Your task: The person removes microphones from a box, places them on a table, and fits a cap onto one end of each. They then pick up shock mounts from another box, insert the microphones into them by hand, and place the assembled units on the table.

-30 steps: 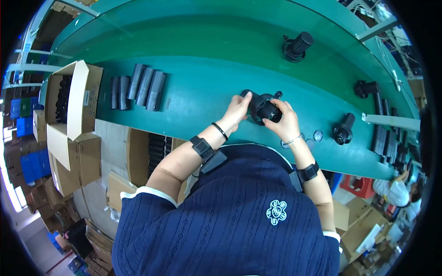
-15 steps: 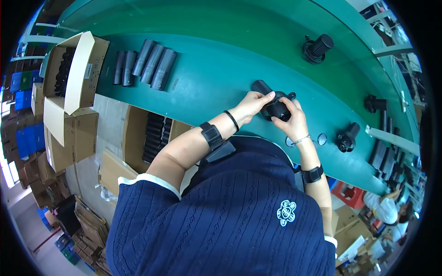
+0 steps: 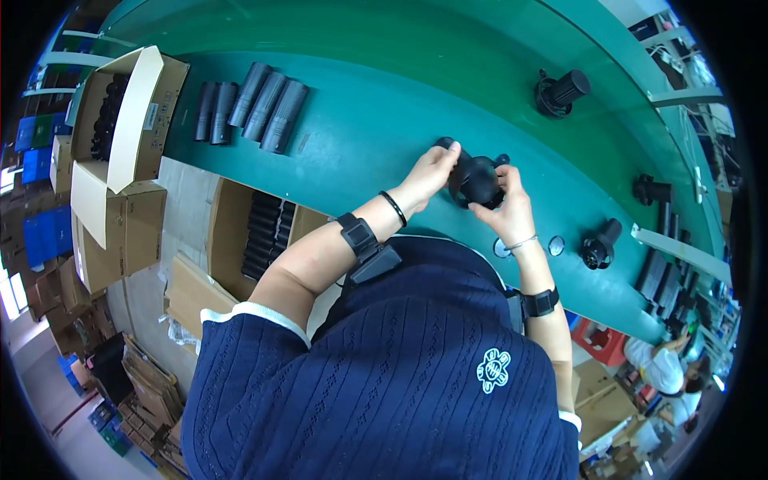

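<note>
Both my hands hold a black part with a round domed head and a short tube-shaped handle (image 3: 480, 182) just above the green table. The fingers of my left hand (image 3: 432, 174) are wrapped round the handle. My right hand (image 3: 510, 206) grips the head's right rim between thumb and fingers. Beside my right wrist lie two small round discs, one (image 3: 502, 248) partly behind the wrist and a shiny one (image 3: 556, 245) to its right. A similar black part (image 3: 602, 244) rests further right, and another (image 3: 562, 94) sits at the far side.
Several black ribbed tubes (image 3: 284, 117) lie at the table's left. An open carton (image 3: 142, 120) of black parts stands at the left end, and another carton (image 3: 228, 232) with tubes is below the edge. A partition post (image 3: 680, 254) crosses at right. Co-workers (image 3: 660, 364) are at lower right.
My left hand has slid from the head's edge onto the handle. The domed head has turned, so more of its round surface shows. My right hand keeps its grip on the rim.
</note>
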`<action>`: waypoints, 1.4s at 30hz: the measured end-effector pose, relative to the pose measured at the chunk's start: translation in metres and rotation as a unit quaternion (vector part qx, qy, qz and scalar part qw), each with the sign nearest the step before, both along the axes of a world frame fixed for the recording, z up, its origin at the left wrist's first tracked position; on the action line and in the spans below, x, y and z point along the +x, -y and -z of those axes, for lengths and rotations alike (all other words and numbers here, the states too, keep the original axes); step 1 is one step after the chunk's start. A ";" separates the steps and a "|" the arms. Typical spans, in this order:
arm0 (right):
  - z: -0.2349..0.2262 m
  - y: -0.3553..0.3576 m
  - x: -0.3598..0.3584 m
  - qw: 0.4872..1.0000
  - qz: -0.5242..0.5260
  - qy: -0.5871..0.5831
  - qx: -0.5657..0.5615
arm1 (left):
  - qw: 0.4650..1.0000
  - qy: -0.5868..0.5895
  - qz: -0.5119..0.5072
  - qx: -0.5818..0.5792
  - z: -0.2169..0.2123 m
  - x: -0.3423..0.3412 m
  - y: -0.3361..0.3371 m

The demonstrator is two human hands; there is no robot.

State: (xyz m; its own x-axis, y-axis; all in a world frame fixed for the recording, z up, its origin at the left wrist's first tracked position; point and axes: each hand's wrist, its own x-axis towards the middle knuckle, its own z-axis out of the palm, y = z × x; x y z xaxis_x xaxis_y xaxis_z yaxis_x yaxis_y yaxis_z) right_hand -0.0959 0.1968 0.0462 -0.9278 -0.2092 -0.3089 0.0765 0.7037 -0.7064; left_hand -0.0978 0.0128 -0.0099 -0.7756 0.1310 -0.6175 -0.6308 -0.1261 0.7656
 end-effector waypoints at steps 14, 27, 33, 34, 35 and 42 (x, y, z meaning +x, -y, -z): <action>-0.003 0.003 0.000 0.953 -0.224 -0.200 0.029 | 0.996 -0.065 0.002 0.061 -0.001 -0.013 0.003; -0.007 0.001 0.000 0.912 -0.323 -0.248 0.051 | 0.995 0.040 0.041 0.077 -0.021 -0.024 0.012; -0.005 0.001 0.001 0.902 -0.331 -0.269 0.061 | 0.990 0.056 0.128 -0.009 -0.013 -0.030 0.010; -0.005 0.001 0.001 0.889 -0.345 -0.288 0.080 | 0.987 0.057 0.148 -0.033 -0.018 -0.032 0.010; -0.004 0.002 0.001 0.876 -0.359 -0.307 0.099 | 0.982 0.058 0.168 -0.057 -0.020 -0.034 0.010; -0.011 0.010 0.002 0.869 -0.380 -0.279 0.149 | 0.974 0.066 0.204 -0.070 -0.009 -0.045 0.009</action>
